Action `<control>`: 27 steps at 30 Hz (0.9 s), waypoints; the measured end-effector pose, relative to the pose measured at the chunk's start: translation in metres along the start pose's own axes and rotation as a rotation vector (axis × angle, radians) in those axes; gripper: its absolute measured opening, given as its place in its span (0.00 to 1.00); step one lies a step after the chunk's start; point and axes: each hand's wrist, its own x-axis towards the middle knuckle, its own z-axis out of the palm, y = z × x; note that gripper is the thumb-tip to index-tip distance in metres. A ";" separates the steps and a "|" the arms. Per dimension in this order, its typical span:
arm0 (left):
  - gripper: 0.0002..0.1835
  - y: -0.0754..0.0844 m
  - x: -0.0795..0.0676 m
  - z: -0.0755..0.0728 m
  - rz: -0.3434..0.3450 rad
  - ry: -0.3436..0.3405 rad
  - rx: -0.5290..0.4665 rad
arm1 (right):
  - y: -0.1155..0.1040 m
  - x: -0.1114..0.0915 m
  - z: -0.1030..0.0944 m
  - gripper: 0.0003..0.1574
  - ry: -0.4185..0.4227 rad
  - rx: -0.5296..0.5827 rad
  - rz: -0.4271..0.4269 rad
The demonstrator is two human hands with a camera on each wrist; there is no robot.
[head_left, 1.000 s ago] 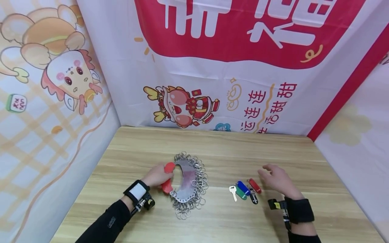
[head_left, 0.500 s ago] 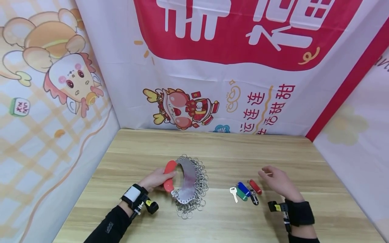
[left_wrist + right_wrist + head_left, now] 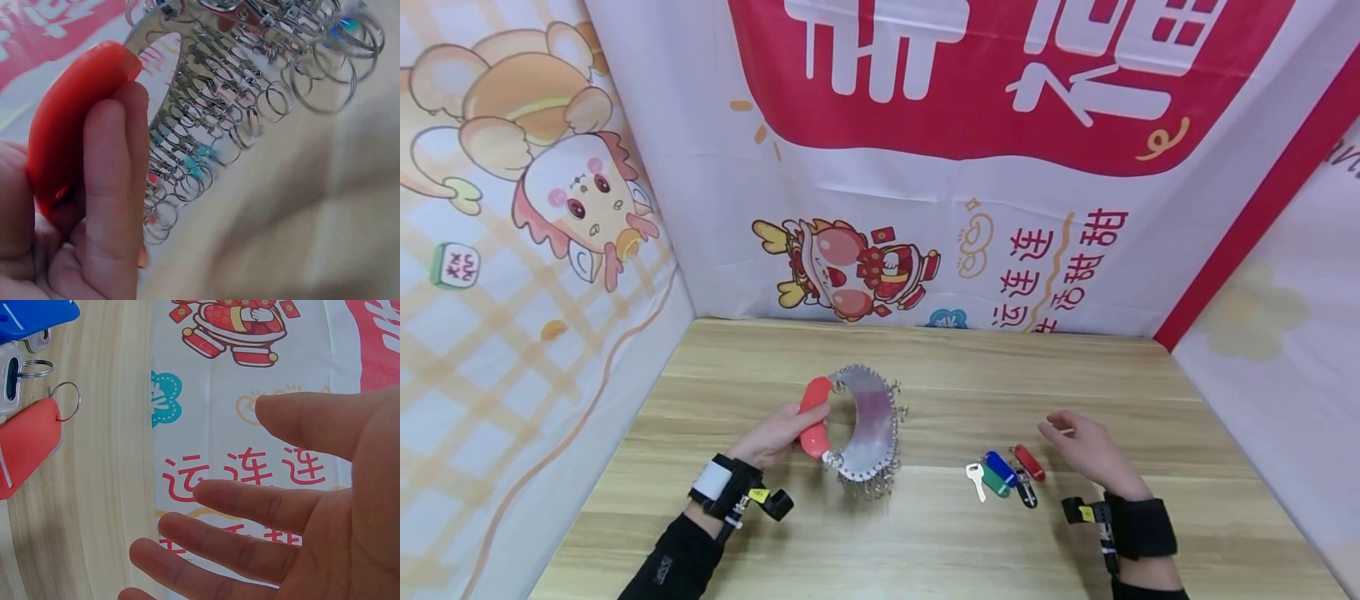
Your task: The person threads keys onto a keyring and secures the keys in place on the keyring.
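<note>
My left hand (image 3: 772,435) grips the red handle (image 3: 814,418) of a crescent-shaped metal key holder (image 3: 874,421). In the left wrist view, fingers (image 3: 107,187) curl round that handle, and rows of clips with split rings (image 3: 209,119) dangle from the plate. The holder appears raised off the table. My right hand (image 3: 1093,454) hovers at the right, holding nothing; its fingers are spread and relaxed in the right wrist view. Just left of it lie a red key tag (image 3: 1028,462), a blue tag (image 3: 1001,468), a green tag (image 3: 996,479), a black tag (image 3: 1026,488) and a silver key (image 3: 976,477).
The wooden table (image 3: 925,550) bears the holder's shadow. A printed cloth backdrop (image 3: 715,250) stands along its far edge, with a patterned cloth (image 3: 550,375) on the left and a pale one (image 3: 1285,400) on the right.
My left hand has lifted and tilted the key holder; its rings, spread out around the plate earlier, now hang beneath it. The right hand and the key tags have stayed put.
</note>
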 end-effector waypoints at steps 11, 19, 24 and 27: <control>0.12 0.042 -0.023 0.007 0.089 -0.004 -0.056 | 0.003 0.001 -0.001 0.45 -0.005 0.007 0.037; 0.14 0.045 -0.027 0.008 0.106 -0.076 -0.202 | 0.003 0.002 -0.001 0.44 -0.006 0.003 0.030; 0.13 0.046 -0.029 0.003 0.117 0.002 -0.156 | 0.002 0.003 -0.001 0.44 -0.012 0.008 0.031; 0.12 0.045 -0.028 0.003 0.095 0.015 -0.122 | 0.001 0.003 -0.001 0.43 -0.015 0.009 0.025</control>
